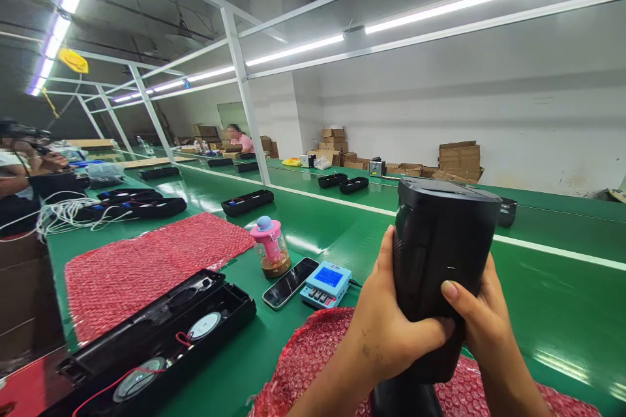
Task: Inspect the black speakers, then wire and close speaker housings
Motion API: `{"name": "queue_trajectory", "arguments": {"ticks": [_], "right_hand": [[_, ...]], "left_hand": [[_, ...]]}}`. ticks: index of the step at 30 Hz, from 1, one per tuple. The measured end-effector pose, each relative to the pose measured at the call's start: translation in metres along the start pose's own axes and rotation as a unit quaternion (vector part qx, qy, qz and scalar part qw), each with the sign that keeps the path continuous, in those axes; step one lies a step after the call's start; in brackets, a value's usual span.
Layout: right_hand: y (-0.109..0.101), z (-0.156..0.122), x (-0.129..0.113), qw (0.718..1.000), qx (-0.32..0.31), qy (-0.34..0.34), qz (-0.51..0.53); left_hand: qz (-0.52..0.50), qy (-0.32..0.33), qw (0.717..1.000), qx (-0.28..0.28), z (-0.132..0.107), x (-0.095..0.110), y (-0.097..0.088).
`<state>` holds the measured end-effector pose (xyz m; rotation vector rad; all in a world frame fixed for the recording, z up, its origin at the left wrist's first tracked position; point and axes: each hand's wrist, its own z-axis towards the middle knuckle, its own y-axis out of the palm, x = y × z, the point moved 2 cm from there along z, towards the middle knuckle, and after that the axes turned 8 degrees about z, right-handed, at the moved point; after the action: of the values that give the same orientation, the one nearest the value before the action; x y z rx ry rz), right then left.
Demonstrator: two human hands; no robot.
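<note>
Both my hands hold a tall black speaker housing (pixel 440 254) upright in front of me. My left hand (pixel 386 326) wraps its left side, fingers curled round the front. My right hand (pixel 476 319) grips the right side, its thumb pressed on the front face. The housing's lower end rests over a red bubble-wrap sheet (pixel 313 365) on the green bench (pixel 552 306).
An open black speaker case (pixel 156 345) with round drivers and red wires lies at the left. A second red sheet (pixel 147 260), a pink bottle (pixel 270 246), a phone (pixel 289 282) and a blue-screened meter (pixel 326 283) sit nearby. Black cases line the conveyor. Other people work at the far left and back.
</note>
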<state>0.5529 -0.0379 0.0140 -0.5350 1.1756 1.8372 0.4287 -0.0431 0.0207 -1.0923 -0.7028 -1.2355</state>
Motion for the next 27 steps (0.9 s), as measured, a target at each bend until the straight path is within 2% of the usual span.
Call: {"name": "queue_trajectory", "arguments": {"ticks": [7, 21, 27], "right_hand": [[-0.0011, -0.0002, 0.0001, 1.0, -0.001, 0.009, -0.001], [0.0026, -0.0019, -0.0024, 1.0, 0.016, 0.01, 0.009], [0.0034, -0.002, -0.003, 1.0, 0.015, 0.021, 0.013]], "left_hand": [[-0.019, -0.006, 1.0, -0.021, -0.001, 0.0013, 0.0002], [-0.013, 0.008, 1.0, 0.005, -0.0009, -0.0018, -0.0001], [-0.017, 0.006, 1.0, 0.0, -0.0014, -0.0019, 0.0]]}}
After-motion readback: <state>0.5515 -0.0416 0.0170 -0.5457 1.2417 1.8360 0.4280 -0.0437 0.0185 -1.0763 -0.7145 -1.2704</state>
